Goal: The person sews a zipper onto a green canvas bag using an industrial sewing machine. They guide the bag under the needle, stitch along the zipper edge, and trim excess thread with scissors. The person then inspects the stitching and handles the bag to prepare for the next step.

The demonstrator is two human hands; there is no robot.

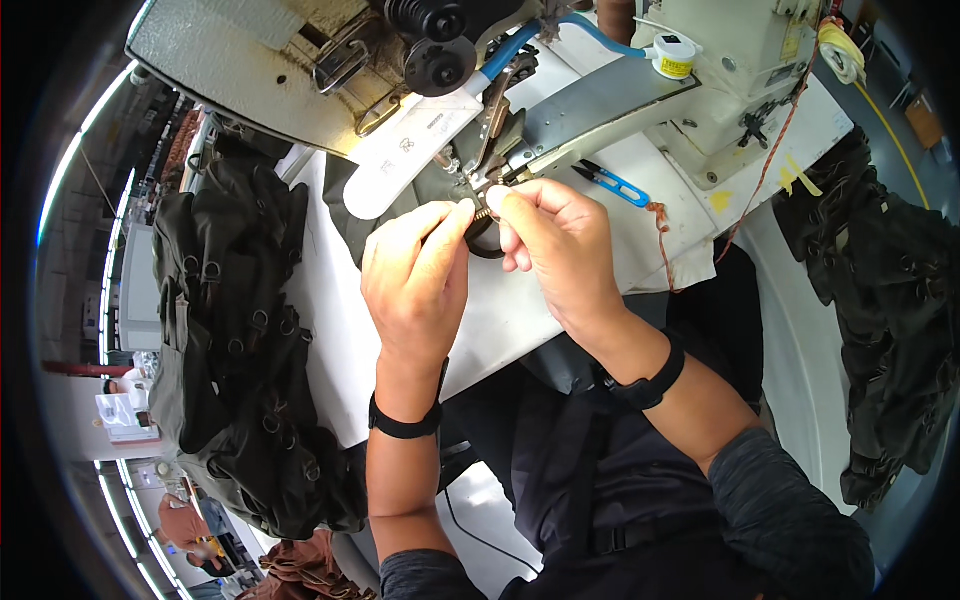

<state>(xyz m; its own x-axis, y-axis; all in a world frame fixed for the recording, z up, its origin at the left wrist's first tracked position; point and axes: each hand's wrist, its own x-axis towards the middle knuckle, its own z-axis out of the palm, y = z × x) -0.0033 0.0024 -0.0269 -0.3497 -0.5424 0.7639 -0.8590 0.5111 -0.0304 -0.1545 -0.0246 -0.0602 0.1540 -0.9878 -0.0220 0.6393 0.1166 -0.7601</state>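
My left hand [415,280] and my right hand [565,245] meet just below the presser foot area of a sewing machine [600,105]. Both have thumb and fingers pinched together. Between the fingertips shows a small brass-coloured ridged piece [482,214], with a dark brown curved strip [487,252] under it; which hand grips which cannot be made out. Dark olive fabric [345,205] lies beneath the machine head, left of the needle area. My left fingertips hide part of the work.
Blue-handled thread snips [622,187] lie right of my right hand, near an orange-brown cord [664,240]. Piles of dark olive bags with metal rings [240,340] stand at left; more dark goods [890,330] hang at right. The white table edge [500,355] runs before me.
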